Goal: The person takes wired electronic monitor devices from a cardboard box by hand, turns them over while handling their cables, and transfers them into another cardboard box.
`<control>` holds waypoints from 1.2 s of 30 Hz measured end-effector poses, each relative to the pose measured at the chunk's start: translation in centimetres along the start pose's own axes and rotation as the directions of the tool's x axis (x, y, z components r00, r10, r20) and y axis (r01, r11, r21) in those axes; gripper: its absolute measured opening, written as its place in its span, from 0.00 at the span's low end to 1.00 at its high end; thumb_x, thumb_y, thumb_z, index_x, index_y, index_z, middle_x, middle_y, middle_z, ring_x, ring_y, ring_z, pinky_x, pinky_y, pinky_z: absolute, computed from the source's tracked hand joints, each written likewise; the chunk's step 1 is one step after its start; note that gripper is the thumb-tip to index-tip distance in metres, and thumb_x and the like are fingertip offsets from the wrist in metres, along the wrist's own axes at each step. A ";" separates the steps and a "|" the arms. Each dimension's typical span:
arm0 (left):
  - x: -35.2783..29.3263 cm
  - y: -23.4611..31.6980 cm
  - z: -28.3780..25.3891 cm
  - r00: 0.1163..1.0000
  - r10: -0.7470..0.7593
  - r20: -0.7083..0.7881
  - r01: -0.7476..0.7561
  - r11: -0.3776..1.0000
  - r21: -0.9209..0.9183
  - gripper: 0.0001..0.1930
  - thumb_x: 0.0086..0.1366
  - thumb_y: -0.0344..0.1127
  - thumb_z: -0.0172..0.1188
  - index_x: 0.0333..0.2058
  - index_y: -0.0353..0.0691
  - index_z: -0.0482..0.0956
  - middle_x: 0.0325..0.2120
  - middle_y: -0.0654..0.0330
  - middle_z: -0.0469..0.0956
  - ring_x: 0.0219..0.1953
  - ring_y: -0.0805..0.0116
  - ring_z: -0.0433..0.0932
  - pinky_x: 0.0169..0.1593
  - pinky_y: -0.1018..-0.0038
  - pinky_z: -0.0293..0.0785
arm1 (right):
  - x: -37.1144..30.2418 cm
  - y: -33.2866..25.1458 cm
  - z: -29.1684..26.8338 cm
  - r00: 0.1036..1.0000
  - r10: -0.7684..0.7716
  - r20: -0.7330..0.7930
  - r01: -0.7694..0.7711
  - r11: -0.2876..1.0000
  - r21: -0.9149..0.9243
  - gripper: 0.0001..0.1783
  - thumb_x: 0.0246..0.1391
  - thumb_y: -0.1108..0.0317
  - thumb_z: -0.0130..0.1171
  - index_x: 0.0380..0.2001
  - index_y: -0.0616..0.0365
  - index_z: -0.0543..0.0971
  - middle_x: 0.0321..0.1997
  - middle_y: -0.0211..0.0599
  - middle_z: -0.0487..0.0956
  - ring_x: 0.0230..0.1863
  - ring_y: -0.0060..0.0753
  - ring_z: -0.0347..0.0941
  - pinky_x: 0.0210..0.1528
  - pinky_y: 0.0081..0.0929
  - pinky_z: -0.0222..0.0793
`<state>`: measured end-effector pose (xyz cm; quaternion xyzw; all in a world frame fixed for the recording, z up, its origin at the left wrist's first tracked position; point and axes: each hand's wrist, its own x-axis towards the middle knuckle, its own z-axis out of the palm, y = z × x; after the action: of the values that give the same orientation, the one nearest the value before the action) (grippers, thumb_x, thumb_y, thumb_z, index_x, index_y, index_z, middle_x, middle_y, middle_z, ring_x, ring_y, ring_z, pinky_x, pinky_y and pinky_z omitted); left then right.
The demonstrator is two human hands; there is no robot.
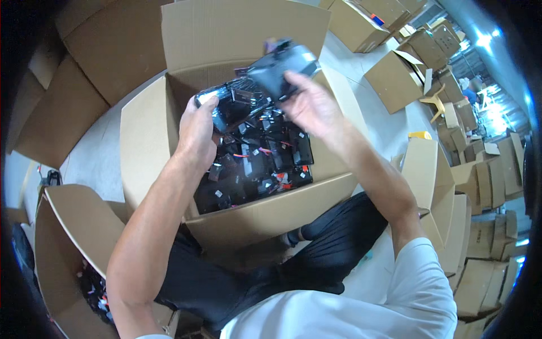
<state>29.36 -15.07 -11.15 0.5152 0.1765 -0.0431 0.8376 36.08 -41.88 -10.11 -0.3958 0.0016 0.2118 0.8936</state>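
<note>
Over a large open cardboard box (265,206), both my hands are closed on black plastic parts. My left hand (195,127) grips a glossy black plastic part (228,110), thumb on top of its near left end. In my right hand (313,107) is a dark grey-black plastic casing (276,66), slightly blurred, held higher and farther to the right. The two parts meet or overlap in view; whether they touch I cannot tell. Below them, many similar black parts (257,161) with small red, orange and white bits fill the box.
A second open carton (76,220) at the lower left holds more dark parts (96,291). Tall cardboard (116,45) stands at the far left. Several cartons (395,82) are spread over the grey floor on the right, near a yellow object (419,135). My legs (333,243) flank the box's near side.
</note>
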 end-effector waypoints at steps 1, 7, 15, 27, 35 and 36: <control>-0.4 -0.5 1.2 0.999 0.004 0.038 -0.001 0.998 -0.070 0.17 0.93 0.39 0.54 0.71 0.41 0.75 0.62 0.55 0.87 0.62 0.64 0.89 0.67 0.57 0.90 | -0.6 1.4 0.5 1.000 0.007 0.014 -0.006 0.999 -0.050 0.21 0.79 0.66 0.73 0.68 0.59 0.83 0.66 0.42 0.92 0.66 0.42 0.91 0.69 0.48 0.91; -1.1 -0.9 2.3 0.979 0.189 -0.074 -0.174 0.970 0.169 0.19 0.93 0.42 0.56 0.71 0.38 0.78 0.61 0.51 0.88 0.63 0.58 0.89 0.68 0.56 0.86 | -3.3 3.2 4.9 0.999 -0.039 -0.001 0.039 0.999 -0.012 0.21 0.81 0.61 0.74 0.68 0.58 0.83 0.64 0.37 0.92 0.64 0.36 0.91 0.67 0.43 0.91; -0.9 -1.6 -0.3 0.989 0.027 -0.148 0.014 0.963 0.268 0.25 0.93 0.44 0.54 0.68 0.23 0.82 0.58 0.44 0.90 0.60 0.56 0.87 0.67 0.56 0.79 | -4.6 5.3 6.0 0.986 0.167 -0.010 -0.166 0.985 0.042 0.24 0.80 0.62 0.71 0.73 0.50 0.79 0.70 0.39 0.88 0.70 0.41 0.88 0.77 0.62 0.86; -2.4 -2.1 1.5 0.974 0.119 -0.190 -0.058 0.953 0.298 0.26 0.95 0.48 0.50 0.71 0.30 0.80 0.63 0.48 0.86 0.65 0.59 0.82 0.72 0.56 0.75 | -3.9 3.6 4.3 0.998 -0.052 -0.037 0.050 0.998 -0.044 0.25 0.81 0.61 0.70 0.71 0.61 0.81 0.66 0.42 0.90 0.71 0.41 0.85 0.84 0.50 0.74; -2.7 -2.6 1.7 0.969 0.231 -0.087 -0.224 0.971 0.090 0.30 0.94 0.57 0.54 0.70 0.31 0.79 0.59 0.53 0.86 0.63 0.64 0.82 0.72 0.61 0.76 | -5.2 5.9 4.2 0.992 0.058 -0.109 -0.066 0.995 -0.070 0.25 0.82 0.51 0.72 0.67 0.59 0.83 0.63 0.38 0.91 0.64 0.35 0.90 0.67 0.45 0.91; -3.1 -2.7 1.8 0.977 0.207 -0.056 -0.201 0.975 0.098 0.32 0.90 0.58 0.62 0.69 0.30 0.79 0.59 0.53 0.86 0.61 0.64 0.83 0.71 0.62 0.77 | -5.5 6.3 4.0 0.990 0.124 -0.069 -0.129 0.989 -0.071 0.27 0.82 0.50 0.72 0.68 0.59 0.82 0.65 0.40 0.92 0.64 0.39 0.91 0.68 0.48 0.92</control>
<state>26.22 -18.28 -11.61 0.5697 0.1482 0.0522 0.8067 28.05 -37.37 -10.84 -0.4347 0.0475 0.2553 0.8623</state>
